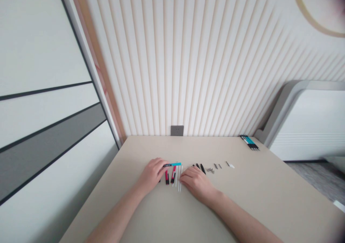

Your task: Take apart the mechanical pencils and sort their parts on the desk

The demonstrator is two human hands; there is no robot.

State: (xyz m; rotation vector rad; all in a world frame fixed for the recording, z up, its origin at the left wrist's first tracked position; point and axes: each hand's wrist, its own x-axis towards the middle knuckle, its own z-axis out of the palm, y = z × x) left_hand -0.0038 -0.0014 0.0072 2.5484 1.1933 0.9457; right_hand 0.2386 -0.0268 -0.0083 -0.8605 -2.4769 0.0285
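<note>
My left hand (154, 172) is closed round a blue and black pen barrel (176, 164), held nearly level with its blue end pointing right. Beneath and beside it, red and black pen barrels (166, 177) lie on the table. Several thin white pen refills (176, 180) lie side by side between my hands. The fingertips of my right hand (196, 181) are pinched at the rightmost refill, close to the tabletop. Just beyond that hand are several black pen parts (203, 169), partly covered by it.
Small springs (210, 170) and short dark pieces (215, 166) lie on the beige table (256, 196) to the right, near a small white piece (232, 166). Several blue and black pens (250, 142) rest at the far right corner. A socket (177, 130) sits on the ribbed wall behind.
</note>
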